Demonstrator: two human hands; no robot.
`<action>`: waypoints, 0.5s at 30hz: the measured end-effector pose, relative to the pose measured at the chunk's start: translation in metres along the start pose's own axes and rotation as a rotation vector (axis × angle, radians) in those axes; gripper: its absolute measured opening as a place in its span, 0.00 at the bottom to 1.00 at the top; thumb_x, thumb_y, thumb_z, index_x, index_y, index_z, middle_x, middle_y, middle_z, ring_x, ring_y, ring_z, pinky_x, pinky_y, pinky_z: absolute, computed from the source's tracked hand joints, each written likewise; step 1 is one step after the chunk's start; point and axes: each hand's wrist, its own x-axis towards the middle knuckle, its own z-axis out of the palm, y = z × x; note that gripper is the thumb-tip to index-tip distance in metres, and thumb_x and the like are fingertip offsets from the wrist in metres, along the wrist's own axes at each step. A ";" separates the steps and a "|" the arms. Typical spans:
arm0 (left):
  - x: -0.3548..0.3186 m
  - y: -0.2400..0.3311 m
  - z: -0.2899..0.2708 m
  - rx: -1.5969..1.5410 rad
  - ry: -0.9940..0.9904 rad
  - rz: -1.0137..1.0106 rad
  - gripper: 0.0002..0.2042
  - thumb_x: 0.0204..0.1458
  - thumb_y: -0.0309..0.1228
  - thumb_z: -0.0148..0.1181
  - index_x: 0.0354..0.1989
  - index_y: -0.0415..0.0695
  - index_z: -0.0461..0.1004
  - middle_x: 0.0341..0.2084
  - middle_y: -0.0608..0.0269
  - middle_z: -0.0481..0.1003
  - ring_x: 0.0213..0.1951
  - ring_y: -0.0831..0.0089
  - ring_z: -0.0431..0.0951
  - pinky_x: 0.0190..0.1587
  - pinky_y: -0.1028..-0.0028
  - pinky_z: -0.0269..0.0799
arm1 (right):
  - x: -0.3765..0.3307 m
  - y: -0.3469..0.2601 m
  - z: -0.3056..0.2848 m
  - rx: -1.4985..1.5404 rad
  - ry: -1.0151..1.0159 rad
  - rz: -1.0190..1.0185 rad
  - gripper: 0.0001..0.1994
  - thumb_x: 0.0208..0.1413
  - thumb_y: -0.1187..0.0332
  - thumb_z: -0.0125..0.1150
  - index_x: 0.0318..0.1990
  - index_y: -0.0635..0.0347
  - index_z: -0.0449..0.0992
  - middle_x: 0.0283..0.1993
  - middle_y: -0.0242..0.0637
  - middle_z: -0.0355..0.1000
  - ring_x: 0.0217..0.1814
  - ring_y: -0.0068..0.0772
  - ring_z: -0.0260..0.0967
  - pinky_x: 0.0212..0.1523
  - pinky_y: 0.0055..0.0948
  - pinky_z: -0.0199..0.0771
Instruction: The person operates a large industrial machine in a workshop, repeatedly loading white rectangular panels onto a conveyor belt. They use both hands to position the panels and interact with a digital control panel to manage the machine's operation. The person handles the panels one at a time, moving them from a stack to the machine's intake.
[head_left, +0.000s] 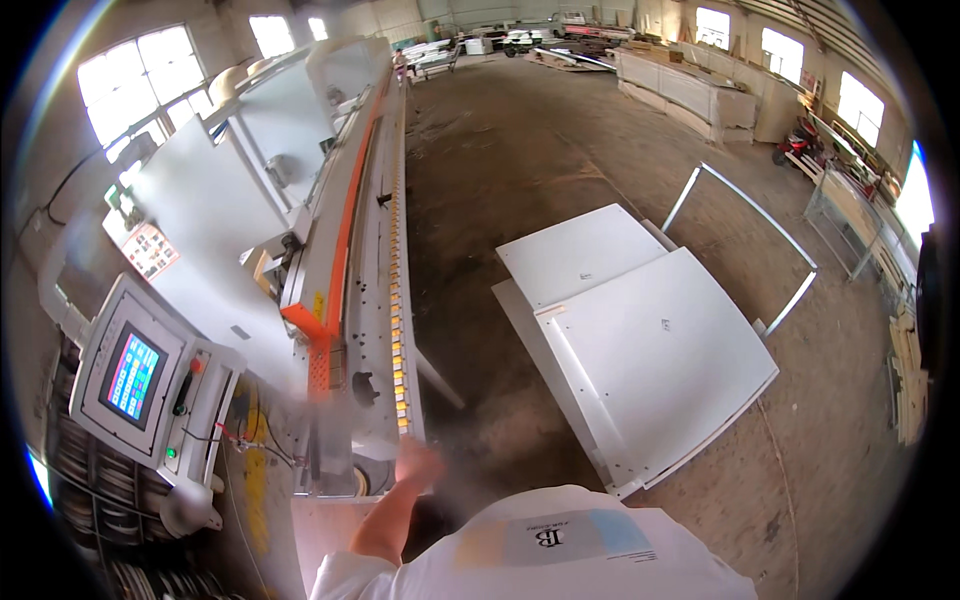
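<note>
My left hand (417,465) reaches forward from the lower edge to the near end of a long white and orange machine (330,250). It sits close to the machine's feed track of yellow pads (397,320). The hand is blurred by motion, so its fingers cannot be made out, and I see nothing clearly in it. A blurred patch lies on the machine just left of the hand. My right hand is out of the picture. To my right lies a stack of large white panels (650,340) on a low cart.
A control box with a coloured screen (135,375) stands at my left. The cart has a metal rail frame (760,215) at its far side. Stacked boards (700,95) line the far right wall, and wood strips (908,380) lie at the right. The floor is dusty concrete.
</note>
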 end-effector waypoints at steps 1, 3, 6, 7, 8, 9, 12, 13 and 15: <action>-0.003 0.003 0.009 -0.043 0.032 -0.040 0.15 0.60 0.44 0.52 0.43 0.54 0.84 0.37 0.62 0.82 0.49 0.61 0.77 0.64 0.53 0.57 | 0.002 0.013 0.002 0.006 -0.017 0.000 0.22 0.52 0.50 0.67 0.47 0.56 0.83 0.46 0.46 0.81 0.51 0.45 0.79 0.54 0.38 0.77; -0.014 0.010 -0.005 -0.157 0.112 -0.069 0.16 0.57 0.46 0.54 0.43 0.53 0.85 0.38 0.61 0.83 0.51 0.63 0.77 0.69 0.51 0.52 | 0.003 0.037 0.007 0.028 -0.029 -0.007 0.22 0.52 0.50 0.68 0.46 0.56 0.83 0.46 0.45 0.82 0.51 0.44 0.79 0.53 0.37 0.77; -0.007 0.005 0.001 -0.283 0.159 -0.034 0.17 0.53 0.49 0.57 0.38 0.53 0.86 0.36 0.60 0.83 0.52 0.67 0.77 0.75 0.51 0.46 | 0.006 0.057 0.012 0.068 -0.022 -0.030 0.21 0.52 0.50 0.68 0.46 0.54 0.84 0.46 0.44 0.82 0.51 0.43 0.79 0.53 0.37 0.77; -0.007 0.000 0.014 -0.268 0.158 -0.011 0.16 0.52 0.49 0.58 0.34 0.52 0.86 0.35 0.61 0.83 0.52 0.68 0.77 0.75 0.51 0.45 | 0.007 0.061 0.014 0.083 -0.021 -0.036 0.21 0.52 0.50 0.69 0.46 0.54 0.84 0.46 0.44 0.82 0.51 0.43 0.79 0.53 0.37 0.77; -0.015 -0.006 0.033 -0.266 0.154 -0.008 0.16 0.51 0.48 0.59 0.30 0.52 0.87 0.33 0.62 0.83 0.52 0.69 0.77 0.76 0.51 0.44 | 0.010 0.062 0.010 0.073 -0.030 -0.045 0.20 0.52 0.50 0.69 0.46 0.53 0.84 0.46 0.43 0.82 0.51 0.42 0.79 0.53 0.36 0.77; -0.018 -0.009 0.054 -0.242 0.190 -0.018 0.15 0.50 0.47 0.59 0.28 0.52 0.87 0.32 0.62 0.83 0.52 0.69 0.77 0.76 0.50 0.44 | 0.012 0.061 0.008 0.072 -0.034 -0.055 0.20 0.52 0.50 0.69 0.46 0.53 0.84 0.46 0.43 0.82 0.51 0.42 0.79 0.53 0.36 0.77; 0.008 -0.009 0.079 -0.182 0.264 0.008 0.13 0.47 0.44 0.60 0.25 0.51 0.87 0.31 0.64 0.83 0.52 0.69 0.77 0.76 0.50 0.44 | -0.011 0.050 0.006 0.194 0.134 -0.020 0.18 0.53 0.51 0.68 0.45 0.53 0.84 0.45 0.42 0.82 0.49 0.40 0.80 0.51 0.36 0.77; -0.001 -0.014 0.085 -0.161 0.259 -0.001 0.13 0.46 0.43 0.60 0.26 0.51 0.87 0.31 0.64 0.83 0.52 0.69 0.76 0.76 0.49 0.44 | -0.023 0.040 0.007 0.237 0.210 0.000 0.17 0.54 0.52 0.67 0.44 0.53 0.85 0.43 0.42 0.82 0.47 0.39 0.80 0.50 0.37 0.78; 0.007 -0.013 0.078 -0.170 0.220 0.003 0.12 0.46 0.42 0.60 0.26 0.51 0.87 0.31 0.64 0.83 0.52 0.69 0.76 0.76 0.50 0.42 | -0.024 0.034 0.001 0.247 0.279 -0.001 0.16 0.54 0.54 0.66 0.43 0.53 0.85 0.41 0.42 0.82 0.45 0.38 0.80 0.48 0.38 0.79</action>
